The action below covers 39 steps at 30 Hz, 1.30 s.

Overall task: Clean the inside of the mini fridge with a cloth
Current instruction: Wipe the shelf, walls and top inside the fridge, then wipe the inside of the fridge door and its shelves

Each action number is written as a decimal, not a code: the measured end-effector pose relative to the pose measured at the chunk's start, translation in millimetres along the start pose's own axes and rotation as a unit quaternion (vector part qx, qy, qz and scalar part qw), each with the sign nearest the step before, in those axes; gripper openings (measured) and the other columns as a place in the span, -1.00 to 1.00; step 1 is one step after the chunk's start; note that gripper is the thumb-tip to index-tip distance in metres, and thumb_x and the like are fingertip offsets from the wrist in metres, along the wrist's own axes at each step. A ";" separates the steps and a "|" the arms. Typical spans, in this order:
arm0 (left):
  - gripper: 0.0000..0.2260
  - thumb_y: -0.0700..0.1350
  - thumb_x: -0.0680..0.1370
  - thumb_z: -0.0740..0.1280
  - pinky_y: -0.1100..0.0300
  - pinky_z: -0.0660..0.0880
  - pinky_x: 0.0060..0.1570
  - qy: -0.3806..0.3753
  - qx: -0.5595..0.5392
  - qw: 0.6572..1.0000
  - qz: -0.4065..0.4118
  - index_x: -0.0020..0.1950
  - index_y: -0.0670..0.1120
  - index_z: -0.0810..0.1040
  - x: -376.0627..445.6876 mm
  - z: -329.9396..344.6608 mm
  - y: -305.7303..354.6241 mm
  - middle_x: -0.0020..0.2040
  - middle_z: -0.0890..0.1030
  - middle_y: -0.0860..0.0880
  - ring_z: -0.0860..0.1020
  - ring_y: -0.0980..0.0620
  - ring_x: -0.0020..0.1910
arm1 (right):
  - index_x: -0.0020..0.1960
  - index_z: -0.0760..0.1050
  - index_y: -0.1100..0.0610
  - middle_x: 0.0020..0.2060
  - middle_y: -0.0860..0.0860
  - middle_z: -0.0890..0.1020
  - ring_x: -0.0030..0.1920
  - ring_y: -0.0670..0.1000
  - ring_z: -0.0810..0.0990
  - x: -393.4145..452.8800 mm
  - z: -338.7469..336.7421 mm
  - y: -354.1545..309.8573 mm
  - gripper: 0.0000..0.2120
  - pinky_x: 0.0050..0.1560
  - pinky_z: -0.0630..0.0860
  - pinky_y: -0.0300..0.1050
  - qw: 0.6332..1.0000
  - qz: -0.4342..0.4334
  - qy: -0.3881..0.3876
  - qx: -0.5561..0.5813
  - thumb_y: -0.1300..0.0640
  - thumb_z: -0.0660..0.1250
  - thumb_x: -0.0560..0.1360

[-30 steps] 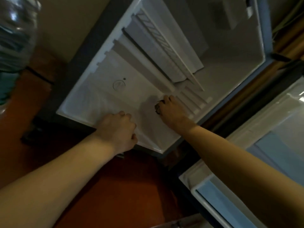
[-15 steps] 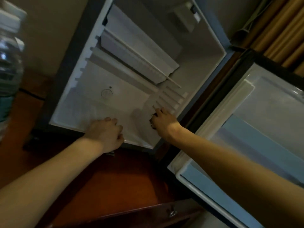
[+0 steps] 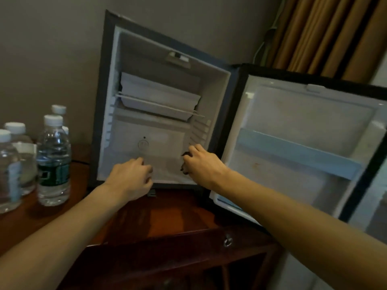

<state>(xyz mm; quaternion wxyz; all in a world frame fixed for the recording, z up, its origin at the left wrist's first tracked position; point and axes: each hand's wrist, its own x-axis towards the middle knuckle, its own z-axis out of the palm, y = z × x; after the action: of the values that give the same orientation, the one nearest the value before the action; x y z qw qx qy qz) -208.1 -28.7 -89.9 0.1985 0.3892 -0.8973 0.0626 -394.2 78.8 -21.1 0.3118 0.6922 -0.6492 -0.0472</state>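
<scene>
The black mini fridge [image 3: 104, 97] stands open on a wooden cabinet, its white inside lit dimly. A white tray rests on a wire shelf [image 3: 159, 105] halfway up. Both my hands reach into the bottom compartment. My left hand [image 3: 132, 178] is at the front lip with its fingers curled. My right hand [image 3: 201, 166] is near the right wall, fingers curled, dark nails showing. Between them lies a pale thin sheet [image 3: 165, 164] on the fridge floor, and both hands seem to grip its edges. I cannot tell whether it is a cloth or a liner.
The fridge door [image 3: 303, 143] hangs open to the right with a pale blue door shelf. Several water bottles [image 3: 53, 162] stand on the cabinet top [image 3: 167, 214] at the left. Brown curtains [image 3: 326, 34] hang behind the door. A keyhole fitting [image 3: 227, 241] is on the cabinet front.
The head camera has tilted up and back, so the whole fridge, the door and the bottles now show. Both hands stay in the bottom compartment, almost unmoved.
</scene>
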 end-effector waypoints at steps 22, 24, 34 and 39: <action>-0.69 0.01 0.61 0.19 0.03 0.47 -0.17 0.025 0.079 0.975 0.208 0.34 0.05 0.48 -19.0 -32.8 175.2 0.09 0.47 0.00 0.52 -0.05 0.10 | 0.26 0.44 0.13 0.15 0.06 0.42 0.19 0.08 0.39 -187.5 41.8 71.9 -0.66 -0.10 0.58 -0.01 0.985 0.120 0.067 0.109 0.02 0.35 0.54; -0.66 0.00 0.61 0.18 0.00 0.50 -0.16 0.022 0.090 0.970 0.224 0.38 0.05 0.46 -13.1 -22.1 184.7 0.13 0.47 -0.01 0.51 -0.06 0.12 | 0.25 0.43 0.11 0.17 0.05 0.41 0.19 0.08 0.39 -196.0 52.2 83.6 -0.66 -0.10 0.57 -0.02 0.984 0.128 0.062 0.103 0.02 0.35 0.53; -0.51 -0.03 0.59 0.24 -0.01 0.61 -0.13 0.040 0.049 0.969 0.239 0.53 -0.01 0.33 14.1 28.0 190.9 0.35 0.42 0.05 0.45 -0.01 0.23 | 0.27 0.37 0.15 0.11 0.10 0.45 0.11 0.11 0.46 -193.9 84.3 84.7 -0.59 -0.29 0.61 -0.02 0.984 0.134 0.094 0.072 0.01 0.37 0.51; -0.62 -0.04 0.55 0.29 -0.06 0.59 -0.11 0.038 -0.011 0.968 0.248 0.36 -0.03 0.43 21.4 33.5 186.0 0.23 0.44 0.04 0.50 -0.05 0.10 | 0.26 0.36 0.15 0.10 0.11 0.46 0.06 0.14 0.47 -153.2 91.3 62.3 -0.56 -0.26 0.59 -0.01 0.979 0.125 0.107 0.116 0.05 0.40 0.46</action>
<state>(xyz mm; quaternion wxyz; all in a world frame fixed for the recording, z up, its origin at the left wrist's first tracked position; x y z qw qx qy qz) -366.2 76.1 -104.0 0.2154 0.1499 -0.9581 0.1148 -514.6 189.5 -115.5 0.3005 0.6382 -0.6943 0.1424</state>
